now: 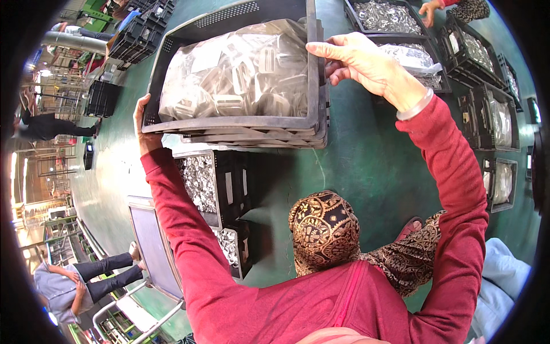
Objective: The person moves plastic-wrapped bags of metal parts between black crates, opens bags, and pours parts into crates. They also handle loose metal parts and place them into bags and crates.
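A black plastic crate (229, 125) sits at the top of a stack in front of me. Inside it lies a clear plastic bag (235, 74) full of slotted, buckle-like pieces. My left hand (142, 121) grips the crate's near left corner, its fingertips at the rim and its palm against the outer wall. On the opposite side, my right hand (364, 63) has its thumb on the crate's right rim, with the other fingers curled by the outer wall and partly hidden.
Below the stack stand crates of loose shiny pieces (197, 182). More filled crates (387, 17) line the right side, where another person's hand (429, 11) reaches in. A metal-framed cart (154, 246) is at left. One person (63, 286) stands at lower left.
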{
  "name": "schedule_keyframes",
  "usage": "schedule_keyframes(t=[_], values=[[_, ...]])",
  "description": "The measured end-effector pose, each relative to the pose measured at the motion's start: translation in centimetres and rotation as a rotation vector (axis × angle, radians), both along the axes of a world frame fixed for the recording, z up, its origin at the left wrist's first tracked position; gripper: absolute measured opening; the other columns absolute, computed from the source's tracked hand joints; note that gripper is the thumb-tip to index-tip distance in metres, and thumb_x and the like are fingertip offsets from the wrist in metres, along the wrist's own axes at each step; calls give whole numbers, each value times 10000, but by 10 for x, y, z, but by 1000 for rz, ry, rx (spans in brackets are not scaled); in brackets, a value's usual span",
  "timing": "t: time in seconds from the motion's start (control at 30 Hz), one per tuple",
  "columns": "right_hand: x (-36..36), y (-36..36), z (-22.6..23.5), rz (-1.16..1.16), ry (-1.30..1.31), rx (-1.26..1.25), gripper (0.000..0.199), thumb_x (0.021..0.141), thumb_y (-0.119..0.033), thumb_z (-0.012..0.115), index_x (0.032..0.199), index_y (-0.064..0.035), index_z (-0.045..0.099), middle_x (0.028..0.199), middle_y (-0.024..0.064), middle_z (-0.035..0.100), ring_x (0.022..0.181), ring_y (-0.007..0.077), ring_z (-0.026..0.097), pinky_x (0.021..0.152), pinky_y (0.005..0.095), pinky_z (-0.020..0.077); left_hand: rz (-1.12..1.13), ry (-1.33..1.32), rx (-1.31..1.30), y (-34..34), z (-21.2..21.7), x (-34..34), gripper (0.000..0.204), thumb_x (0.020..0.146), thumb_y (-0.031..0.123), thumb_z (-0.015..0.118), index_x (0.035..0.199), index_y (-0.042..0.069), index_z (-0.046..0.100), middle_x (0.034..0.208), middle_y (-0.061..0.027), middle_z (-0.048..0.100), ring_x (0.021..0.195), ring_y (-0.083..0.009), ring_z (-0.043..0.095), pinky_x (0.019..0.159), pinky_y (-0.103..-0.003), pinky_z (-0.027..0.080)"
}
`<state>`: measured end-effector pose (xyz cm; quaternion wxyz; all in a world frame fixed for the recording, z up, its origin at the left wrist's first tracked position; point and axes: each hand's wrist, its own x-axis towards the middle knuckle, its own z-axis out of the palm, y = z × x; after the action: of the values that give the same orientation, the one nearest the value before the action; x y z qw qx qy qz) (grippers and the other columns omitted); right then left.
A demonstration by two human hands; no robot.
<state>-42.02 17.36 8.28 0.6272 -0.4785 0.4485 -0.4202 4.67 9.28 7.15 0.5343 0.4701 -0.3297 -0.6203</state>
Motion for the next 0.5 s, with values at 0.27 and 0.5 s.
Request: schedule_keyframes(t=[0.27,0.5], values=[[6,5,-13,2,-124,-32,571,766,-371,794,936,125,567,771,71,503,639,158,585,574,323,596,-21,-54,-31,19,5,-17,462,866,360,549,1158,7,606,1111,-124,662,1005,-240,635,909,-369,488],[-11,0,-7,-8,-77,-66,584,796,-408,748,1011,101,561,811,101,567,605,151,612,547,299,574,127,-1291,-1074,15,-39,18,453,894,288,542,1260,22,533,1299,-104,538,1203,-219,495,1052,-384,359]])
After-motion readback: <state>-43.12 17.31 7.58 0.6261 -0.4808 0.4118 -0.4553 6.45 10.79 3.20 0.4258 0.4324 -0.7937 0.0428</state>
